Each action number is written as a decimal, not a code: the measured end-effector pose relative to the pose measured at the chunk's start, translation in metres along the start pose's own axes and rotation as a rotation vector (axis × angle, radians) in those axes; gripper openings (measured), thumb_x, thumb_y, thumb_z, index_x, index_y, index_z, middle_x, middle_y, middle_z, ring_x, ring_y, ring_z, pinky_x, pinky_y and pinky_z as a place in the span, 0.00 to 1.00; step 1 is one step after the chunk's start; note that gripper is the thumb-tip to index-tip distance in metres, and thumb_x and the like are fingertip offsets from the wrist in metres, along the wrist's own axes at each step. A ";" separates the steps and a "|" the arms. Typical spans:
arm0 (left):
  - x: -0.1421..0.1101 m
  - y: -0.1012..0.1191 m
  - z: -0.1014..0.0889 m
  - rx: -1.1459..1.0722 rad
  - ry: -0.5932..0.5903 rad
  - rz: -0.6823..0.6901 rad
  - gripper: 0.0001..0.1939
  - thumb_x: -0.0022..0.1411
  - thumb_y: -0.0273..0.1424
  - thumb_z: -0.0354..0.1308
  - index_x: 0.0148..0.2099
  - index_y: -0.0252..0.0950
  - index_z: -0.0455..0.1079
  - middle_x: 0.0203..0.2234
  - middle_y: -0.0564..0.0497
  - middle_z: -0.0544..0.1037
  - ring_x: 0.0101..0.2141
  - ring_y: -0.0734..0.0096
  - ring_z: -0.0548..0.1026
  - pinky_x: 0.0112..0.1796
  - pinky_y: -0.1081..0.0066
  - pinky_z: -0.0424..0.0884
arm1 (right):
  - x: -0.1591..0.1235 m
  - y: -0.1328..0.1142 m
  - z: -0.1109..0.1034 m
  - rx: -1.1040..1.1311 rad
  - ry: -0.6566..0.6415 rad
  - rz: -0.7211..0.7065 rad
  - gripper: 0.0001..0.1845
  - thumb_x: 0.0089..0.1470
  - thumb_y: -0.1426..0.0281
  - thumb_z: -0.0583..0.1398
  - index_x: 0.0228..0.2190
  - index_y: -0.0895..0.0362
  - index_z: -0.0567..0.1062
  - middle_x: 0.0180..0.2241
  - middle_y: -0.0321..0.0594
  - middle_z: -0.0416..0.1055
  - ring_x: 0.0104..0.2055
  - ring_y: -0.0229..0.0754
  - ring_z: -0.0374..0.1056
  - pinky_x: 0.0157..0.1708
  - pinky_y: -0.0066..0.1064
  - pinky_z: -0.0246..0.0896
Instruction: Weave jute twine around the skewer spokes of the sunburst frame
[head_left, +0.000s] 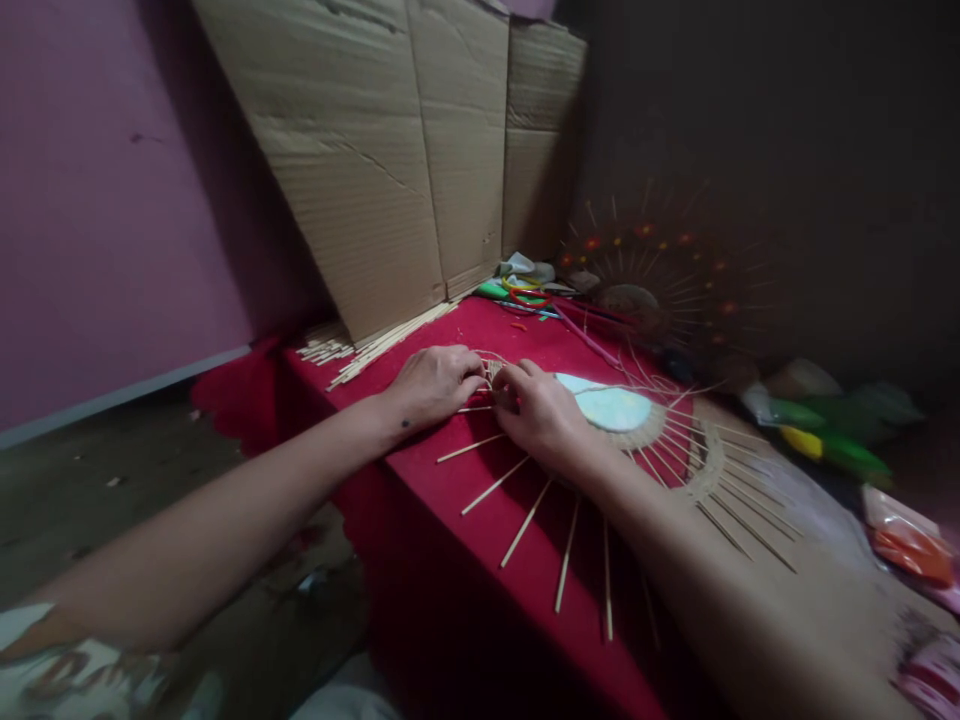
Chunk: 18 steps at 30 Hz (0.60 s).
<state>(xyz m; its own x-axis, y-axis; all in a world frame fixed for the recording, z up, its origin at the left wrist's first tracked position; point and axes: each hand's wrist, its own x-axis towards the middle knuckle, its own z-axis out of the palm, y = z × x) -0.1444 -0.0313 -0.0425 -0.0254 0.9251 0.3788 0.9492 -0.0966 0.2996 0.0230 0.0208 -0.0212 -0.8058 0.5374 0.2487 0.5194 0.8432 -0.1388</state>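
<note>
A fan-shaped frame of thin wooden sticks [529, 525] lies on the red cloth, the sticks spreading outward from a pale blue-white half disc [615, 405]. A band of woven twine [705, 465] crosses the sticks on the right side. My left hand [442, 382] is closed at the frame's left end, fingertips bent over the sticks and weave there. Close beside it, my right hand [544, 415] pinches at the same spot, where a strand of twine runs off to the right over the disc. The fingertips partly hide the weave.
Loose sticks [397, 340] lie along a tall cardboard sheet [360, 150] at the back left. Behind the frame stands a similar stick piece [667, 270] with red and yellow dots. Coloured packets [911, 545] and green items sit at right. The red cloth [450, 560] hangs over the front edge.
</note>
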 end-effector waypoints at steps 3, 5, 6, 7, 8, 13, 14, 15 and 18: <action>-0.001 0.001 -0.001 -0.007 -0.005 -0.015 0.11 0.62 0.30 0.51 0.37 0.36 0.75 0.33 0.48 0.78 0.35 0.65 0.75 0.36 0.69 0.66 | -0.001 -0.003 0.001 -0.104 -0.015 -0.074 0.15 0.55 0.73 0.53 0.42 0.54 0.74 0.40 0.44 0.69 0.37 0.43 0.67 0.31 0.31 0.55; -0.001 0.001 -0.002 -0.019 -0.008 -0.020 0.10 0.61 0.30 0.52 0.37 0.35 0.75 0.33 0.48 0.78 0.35 0.65 0.75 0.36 0.69 0.66 | 0.000 -0.005 0.001 -0.149 -0.057 -0.121 0.14 0.57 0.73 0.53 0.41 0.54 0.75 0.40 0.45 0.69 0.40 0.45 0.67 0.34 0.32 0.57; -0.001 0.000 -0.003 -0.026 -0.006 -0.023 0.10 0.61 0.29 0.52 0.36 0.35 0.75 0.33 0.48 0.78 0.35 0.65 0.75 0.36 0.69 0.66 | 0.001 -0.005 0.001 -0.165 -0.077 -0.134 0.14 0.58 0.73 0.52 0.41 0.56 0.76 0.41 0.46 0.69 0.41 0.46 0.66 0.36 0.33 0.58; -0.001 0.000 -0.003 -0.032 -0.005 -0.024 0.10 0.61 0.29 0.52 0.36 0.35 0.75 0.33 0.49 0.78 0.35 0.65 0.74 0.36 0.69 0.66 | 0.001 -0.006 0.001 -0.180 -0.090 -0.142 0.14 0.59 0.73 0.51 0.41 0.57 0.76 0.41 0.47 0.69 0.42 0.46 0.66 0.37 0.34 0.58; -0.001 -0.001 -0.003 -0.040 -0.006 -0.025 0.09 0.61 0.29 0.53 0.36 0.35 0.75 0.32 0.49 0.78 0.35 0.66 0.74 0.36 0.69 0.66 | 0.002 -0.007 0.000 -0.194 -0.103 -0.149 0.15 0.60 0.73 0.51 0.41 0.58 0.76 0.42 0.48 0.69 0.43 0.47 0.66 0.38 0.34 0.59; -0.005 -0.008 -0.004 -0.100 0.059 0.048 0.08 0.61 0.28 0.55 0.36 0.34 0.75 0.32 0.48 0.77 0.35 0.67 0.73 0.38 0.70 0.67 | 0.005 -0.008 0.001 -0.235 -0.124 -0.173 0.15 0.62 0.74 0.49 0.40 0.61 0.75 0.44 0.49 0.69 0.44 0.47 0.65 0.39 0.34 0.59; -0.007 -0.009 -0.005 -0.099 0.087 0.077 0.08 0.61 0.28 0.54 0.36 0.33 0.75 0.33 0.47 0.76 0.36 0.67 0.73 0.39 0.70 0.67 | 0.005 -0.008 0.002 -0.239 -0.117 -0.170 0.15 0.62 0.73 0.49 0.40 0.61 0.75 0.44 0.49 0.69 0.44 0.47 0.65 0.39 0.34 0.59; -0.010 -0.012 -0.006 -0.094 0.108 0.102 0.08 0.62 0.28 0.54 0.36 0.33 0.74 0.33 0.47 0.76 0.36 0.67 0.73 0.39 0.70 0.67 | 0.005 -0.007 0.003 -0.242 -0.111 -0.165 0.15 0.63 0.73 0.49 0.39 0.61 0.75 0.44 0.49 0.69 0.43 0.47 0.65 0.39 0.34 0.59; -0.020 -0.023 -0.010 -0.078 0.148 0.117 0.09 0.63 0.30 0.53 0.36 0.33 0.74 0.33 0.48 0.76 0.35 0.68 0.73 0.38 0.69 0.68 | 0.005 -0.005 0.005 -0.242 -0.105 -0.156 0.14 0.62 0.74 0.49 0.38 0.61 0.75 0.43 0.49 0.69 0.41 0.46 0.65 0.38 0.33 0.58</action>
<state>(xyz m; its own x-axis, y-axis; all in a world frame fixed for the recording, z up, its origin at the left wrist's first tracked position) -0.1686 -0.0509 -0.0483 0.0324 0.8422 0.5382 0.9215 -0.2337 0.3102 0.0148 0.0194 -0.0238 -0.8996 0.4112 0.1469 0.4296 0.8938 0.1290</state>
